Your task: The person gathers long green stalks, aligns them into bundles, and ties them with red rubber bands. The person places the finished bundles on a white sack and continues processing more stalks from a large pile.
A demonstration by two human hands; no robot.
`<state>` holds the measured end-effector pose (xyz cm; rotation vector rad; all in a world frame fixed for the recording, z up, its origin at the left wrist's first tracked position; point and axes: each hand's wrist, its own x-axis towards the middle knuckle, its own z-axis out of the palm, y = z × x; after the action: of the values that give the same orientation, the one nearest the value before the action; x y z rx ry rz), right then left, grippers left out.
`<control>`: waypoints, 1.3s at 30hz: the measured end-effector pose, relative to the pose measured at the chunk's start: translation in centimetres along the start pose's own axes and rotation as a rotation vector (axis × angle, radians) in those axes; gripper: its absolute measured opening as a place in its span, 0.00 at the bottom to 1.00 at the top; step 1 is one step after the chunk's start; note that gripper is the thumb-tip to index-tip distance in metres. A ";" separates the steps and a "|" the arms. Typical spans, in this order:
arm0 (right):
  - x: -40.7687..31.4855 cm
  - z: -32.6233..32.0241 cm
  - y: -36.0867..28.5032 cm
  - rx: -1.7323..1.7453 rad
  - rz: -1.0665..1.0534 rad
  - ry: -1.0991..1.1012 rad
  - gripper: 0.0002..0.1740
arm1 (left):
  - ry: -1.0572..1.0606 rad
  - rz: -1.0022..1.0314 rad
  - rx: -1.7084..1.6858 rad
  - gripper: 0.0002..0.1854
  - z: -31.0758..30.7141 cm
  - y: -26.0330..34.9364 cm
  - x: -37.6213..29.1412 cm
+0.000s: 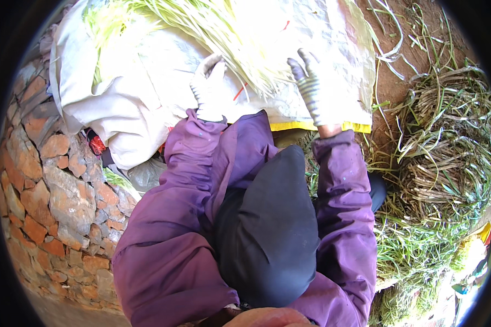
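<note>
Long pale green plant stalks [212,28] lie in a loose bunch across a white woven plastic sheet [163,61]. My left hand [208,81], in a striped knit glove with grey fingers, is at the left side of the bunch, fingers bent, near or against the stalks. I see no stalk clearly in its grasp. My right hand [311,86], gloved alike, is spread at the right end of the bunch, its fingers apart, with nothing held. Glare washes out part of the sheet and the backs of both gloves.
Tied bundles of leafy stalks [438,171] are piled at the right on brown soil [393,73] strewn with loose leaves. A rough stone and brick wall [65,196] stands at the left. A grey plastic bag [147,175] lies beside the sheet's lower left fold.
</note>
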<state>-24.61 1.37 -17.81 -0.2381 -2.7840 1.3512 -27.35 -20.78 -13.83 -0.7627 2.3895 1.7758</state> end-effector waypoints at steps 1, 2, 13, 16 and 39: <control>0.8 0.4 0.1 -0.089 -0.047 -0.038 0.24 | 0.028 -0.086 0.029 0.16 -0.7 -0.2 -0.6; 0.9 2.2 1.0 -0.139 -0.101 -0.060 0.30 | 0.042 -0.185 0.023 0.16 -0.7 -0.5 -1.1; -0.3 3.8 -1.8 -0.168 0.011 -0.259 0.18 | -0.337 -0.210 0.377 0.18 2.6 -0.1 -1.6; -1.5 5.6 -0.8 0.143 0.135 -0.265 0.17 | -0.304 -0.141 0.298 0.15 2.6 -0.3 -1.8; -1.0 1.1 -3.7 -0.320 -0.131 -0.325 0.36 | -0.529 -0.136 0.785 0.33 3.2 -1.9 3.4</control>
<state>-24.15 -1.90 -15.59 0.1713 -3.2084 0.9879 -30.27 -19.41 -17.78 -0.2860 2.2769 0.7222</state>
